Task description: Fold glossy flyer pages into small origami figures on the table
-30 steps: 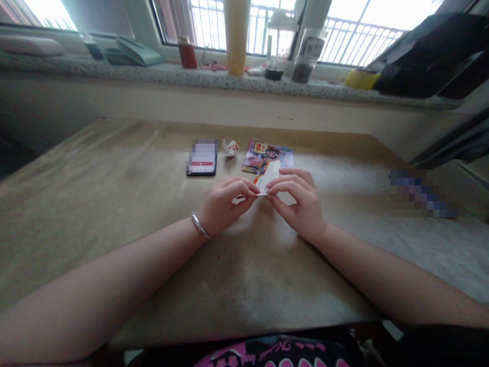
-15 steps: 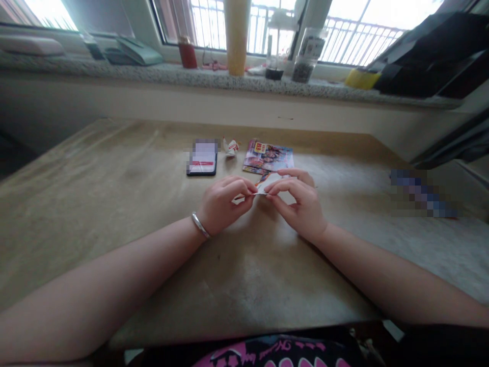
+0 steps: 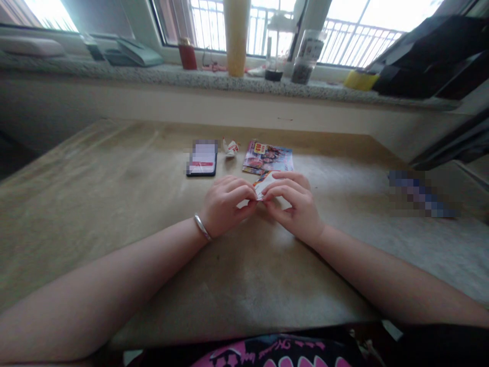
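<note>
Between my hands is a small piece of white paper [image 3: 264,181] with orange and dark print along its far edge. My left hand [image 3: 231,203] pinches its near left corner between thumb and fingertips. From the other side my right hand [image 3: 292,204] grips it with thumb and index finger, its other fingers lying over the sheet. The two sets of fingertips almost meet, and much of the paper is hidden under them. Just beyond it lies a colourful printed leaflet [image 3: 272,157] with a yellow price mark.
A phone [image 3: 202,158] lies left of a crumpled white wrapper [image 3: 231,149] on the table [image 3: 153,204]. A blurred bluish flat item [image 3: 420,194] is at the right. Along the windowsill [image 3: 160,74] stand a red bottle [image 3: 187,54], a tall yellow cylinder [image 3: 236,41] and clear containers.
Both hands have come slightly closer together and a little nearer to me. The paper's near edge is now pinched lower and tilts more toward me.
</note>
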